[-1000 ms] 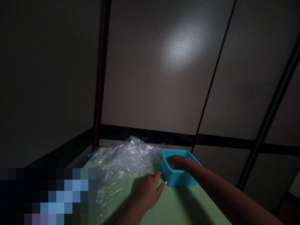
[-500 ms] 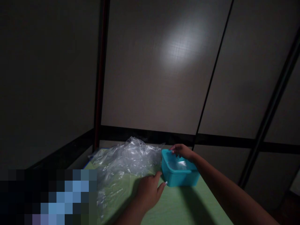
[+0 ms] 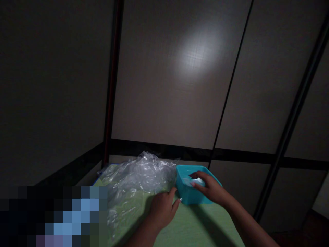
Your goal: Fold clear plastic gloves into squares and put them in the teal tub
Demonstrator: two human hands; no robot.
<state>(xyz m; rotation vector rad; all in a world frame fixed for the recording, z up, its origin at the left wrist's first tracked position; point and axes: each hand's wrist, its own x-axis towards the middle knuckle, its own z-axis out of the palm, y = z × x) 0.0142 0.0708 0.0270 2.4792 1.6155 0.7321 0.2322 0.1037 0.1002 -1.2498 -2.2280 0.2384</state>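
Item: teal plastic tub (image 3: 189,195), open-topped, square, standing upright on the green table (image 3: 195,226) toward its far right corner. Something pale and glossy lay inside it; what it was could not be told in the dim light.

Right hand (image 3: 209,187): laid over the tub's near right rim, fingers slightly spread and curled down into the opening, fingertips (image 3: 194,179) at the pale contents. Whether they pinched anything could not be told. Half a second before, this hand had been at the tub's far rim, fingers draped on the edge; it had since come back toward the near side and dipped inside.

Left hand (image 3: 161,207): resting flat on the table just left of the tub, fingers together and relaxed, thumb tip near the tub's lower left corner, gripping nothing. Its place matched the earlier frame.

Crumpled clear plastic sheet (image 3: 136,180): heaped along the far left part of the table, its right fringe touching the tub's left wall. Unmoved.

Surround: dark panelled walls (image 3: 180,85) with a patch of light.
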